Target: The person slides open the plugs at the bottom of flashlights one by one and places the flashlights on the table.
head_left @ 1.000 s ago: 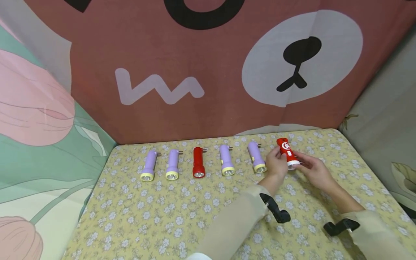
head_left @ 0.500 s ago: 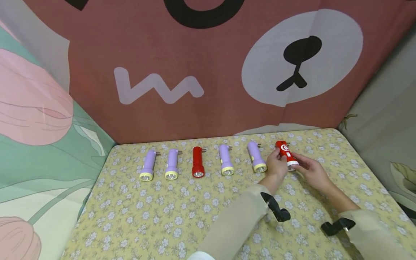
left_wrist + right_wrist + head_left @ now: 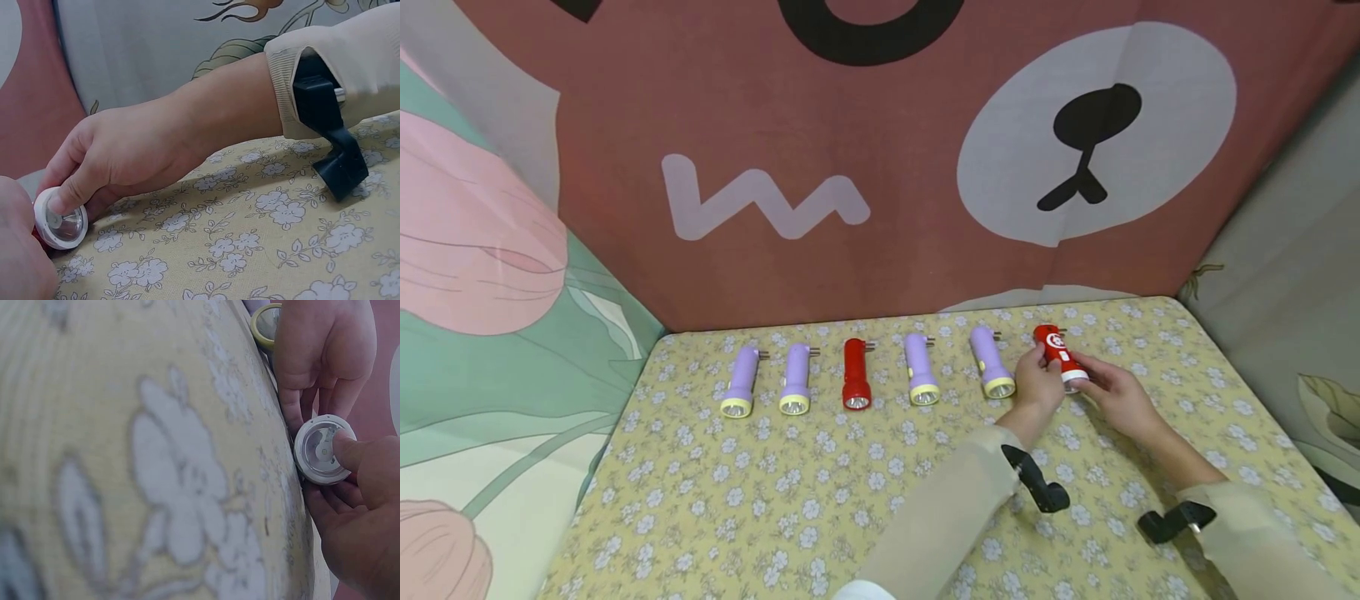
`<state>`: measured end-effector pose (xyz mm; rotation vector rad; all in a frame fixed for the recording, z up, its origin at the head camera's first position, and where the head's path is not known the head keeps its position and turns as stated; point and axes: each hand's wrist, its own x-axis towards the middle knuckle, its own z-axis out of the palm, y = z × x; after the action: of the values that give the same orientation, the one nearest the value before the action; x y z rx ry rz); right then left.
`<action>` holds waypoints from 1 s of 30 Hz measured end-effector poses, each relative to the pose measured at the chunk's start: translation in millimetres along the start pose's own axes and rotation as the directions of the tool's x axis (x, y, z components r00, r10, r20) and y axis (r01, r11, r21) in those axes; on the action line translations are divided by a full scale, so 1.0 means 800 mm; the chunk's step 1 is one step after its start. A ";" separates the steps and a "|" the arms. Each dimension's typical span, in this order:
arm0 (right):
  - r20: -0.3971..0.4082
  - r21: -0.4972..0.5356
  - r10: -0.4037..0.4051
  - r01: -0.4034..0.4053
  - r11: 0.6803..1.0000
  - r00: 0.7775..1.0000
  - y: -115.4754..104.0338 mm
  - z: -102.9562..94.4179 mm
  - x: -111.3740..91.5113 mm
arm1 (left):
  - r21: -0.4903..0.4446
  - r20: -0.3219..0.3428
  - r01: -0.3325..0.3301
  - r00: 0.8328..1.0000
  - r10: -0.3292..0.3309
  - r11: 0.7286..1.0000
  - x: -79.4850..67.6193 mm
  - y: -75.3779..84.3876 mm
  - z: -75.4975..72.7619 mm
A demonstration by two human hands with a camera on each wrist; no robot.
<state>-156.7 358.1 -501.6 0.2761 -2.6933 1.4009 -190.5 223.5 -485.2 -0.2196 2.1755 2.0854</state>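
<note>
A red flashlight (image 3: 1056,343) with a white head and a white round emblem lies at the right end of a row. From its left side my left hand (image 3: 1039,385) holds the body, fingers against it. My right hand (image 3: 1123,398) grips the white head from the right. In the left wrist view, the thumb of the right hand (image 3: 144,140) presses on the clear lens (image 3: 72,223). The right wrist view shows the flashlight's white rim (image 3: 304,464) between both hands. Metal plug prongs stick out near its back end.
To the left stand in line two purple flashlights (image 3: 742,382), a plain red flashlight (image 3: 856,371) and two more purple ones, one (image 3: 991,360) close beside my left hand. A flowered cloth (image 3: 760,508) covers the table. A fabric wall (image 3: 895,267) rises behind it.
The red flashlight's back end has shifted slightly left and toward me, and its prongs have come into sight. Both hands keep hold of it; the right has edged left.
</note>
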 end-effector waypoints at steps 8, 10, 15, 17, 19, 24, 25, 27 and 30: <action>0.009 0.006 -0.008 0.008 1.000 1.000 -0.003 0.001 0.001 | -0.056 -0.005 0.040 0.999 -0.041 0.998 -0.002 0.002 -0.003; 0.012 0.008 -0.007 0.007 1.000 1.000 -0.004 0.001 0.000 | -0.077 -0.004 0.059 0.998 -0.060 0.995 -0.003 0.003 -0.003; 0.029 0.013 -0.004 0.004 1.000 1.000 -0.007 0.001 0.000 | -0.085 0.001 0.073 0.997 -0.074 0.994 -0.005 0.004 -0.003; 0.037 0.020 0.000 0.000 1.000 0.999 -0.009 0.000 -0.001 | -0.070 0.004 0.069 0.998 -0.069 0.995 -0.005 0.005 -0.002; 0.046 0.032 0.007 -0.008 0.999 0.999 -0.010 0.000 -0.002 | -0.065 0.006 0.064 0.998 -0.063 0.996 -0.004 0.004 -0.002; 0.070 0.062 0.031 -0.035 0.997 0.997 -0.013 -0.001 -0.002 | -0.076 0.010 0.058 0.998 -0.058 0.995 -0.001 0.003 -0.001; 0.072 0.065 0.036 -0.041 0.997 0.997 -0.013 -0.002 -0.002 | -0.081 0.011 0.059 0.998 -0.059 0.995 0.000 0.003 0.000; 0.079 0.068 0.043 -0.048 0.997 0.996 -0.013 -0.002 -0.002 | -0.092 0.011 0.064 0.998 -0.064 0.994 0.001 0.003 0.000; 0.081 0.067 0.050 -0.056 0.996 0.995 -0.013 -0.002 -0.002 | -0.105 0.008 0.068 0.998 -0.067 0.992 0.001 0.002 0.001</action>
<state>-153.1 353.5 -492.7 0.2733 -2.7381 1.5317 -191.8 224.5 -483.7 -0.2934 2.0279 2.1631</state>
